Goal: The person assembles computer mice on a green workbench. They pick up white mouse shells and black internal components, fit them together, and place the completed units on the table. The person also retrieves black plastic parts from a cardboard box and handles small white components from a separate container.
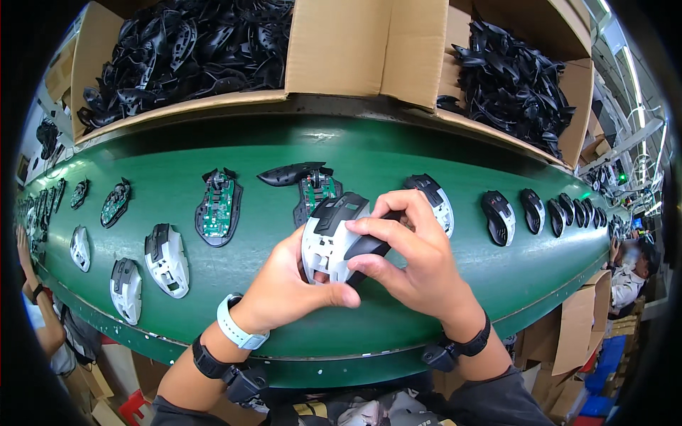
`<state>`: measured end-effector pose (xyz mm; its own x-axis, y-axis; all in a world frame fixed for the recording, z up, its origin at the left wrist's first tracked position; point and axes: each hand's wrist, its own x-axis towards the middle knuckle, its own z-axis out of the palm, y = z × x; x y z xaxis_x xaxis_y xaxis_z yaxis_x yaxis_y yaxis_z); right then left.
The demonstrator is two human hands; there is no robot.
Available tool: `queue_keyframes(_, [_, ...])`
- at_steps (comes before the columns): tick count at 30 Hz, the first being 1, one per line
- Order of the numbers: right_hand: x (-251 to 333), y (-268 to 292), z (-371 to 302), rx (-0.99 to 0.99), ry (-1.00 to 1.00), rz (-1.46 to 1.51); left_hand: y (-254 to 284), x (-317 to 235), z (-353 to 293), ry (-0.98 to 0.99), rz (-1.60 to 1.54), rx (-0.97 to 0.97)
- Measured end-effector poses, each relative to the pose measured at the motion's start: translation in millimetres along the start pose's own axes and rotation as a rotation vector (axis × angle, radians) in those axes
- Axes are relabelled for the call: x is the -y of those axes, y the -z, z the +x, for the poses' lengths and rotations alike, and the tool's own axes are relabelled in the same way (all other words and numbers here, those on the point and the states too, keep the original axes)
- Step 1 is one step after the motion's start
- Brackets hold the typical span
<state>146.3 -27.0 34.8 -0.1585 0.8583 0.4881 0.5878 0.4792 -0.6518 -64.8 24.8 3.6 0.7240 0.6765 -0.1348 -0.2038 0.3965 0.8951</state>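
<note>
Over the middle of the green belt, my left hand (280, 287) holds a white and black computer mouse top shell (323, 245), tilted, with its open cutouts facing up. My right hand (419, 263) grips a black curved side panel (367, 247) between thumb and fingers, against the shell's right side. Whether the panel is seated in the shell I cannot tell. Just beyond my hands lies a mouse base with a green circuit board (311, 190), partly hidden by the shell. A loose black curved panel (288, 174) rests across its far end.
On the green conveyor belt (369, 319), white shells (168, 259) and another circuit-board base (217, 206) lie to the left. A half-white shell (435, 206) and several black-and-white mice (499, 217) sit rightward. Cardboard boxes (341, 50) of black panels line the far edge; people sit at both ends.
</note>
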Motion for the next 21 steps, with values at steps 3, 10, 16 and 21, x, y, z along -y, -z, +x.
queue_keyframes(3, [-2.3, -2.2, -0.9, 0.014, 0.058, -0.025, -5.2, -5.1, -0.9, -0.041, 0.17, -0.01])
queue_keyframes(10, [-19.0, -3.3, -9.3, 0.049, -0.192, 0.496, 3.1, -11.8, -3.3, -0.179, 0.566, 0.123])
queue_keyframes(16, [-10.2, -18.0, -10.4, -0.027, -0.193, 0.858, 9.2, -14.5, -7.9, -0.345, 0.072, 0.005])
queue_keyframes(21, [11.2, -23.3, -14.6, -0.253, -0.087, 0.564, 8.5, -12.0, -6.0, -0.17, -0.361, -0.075])
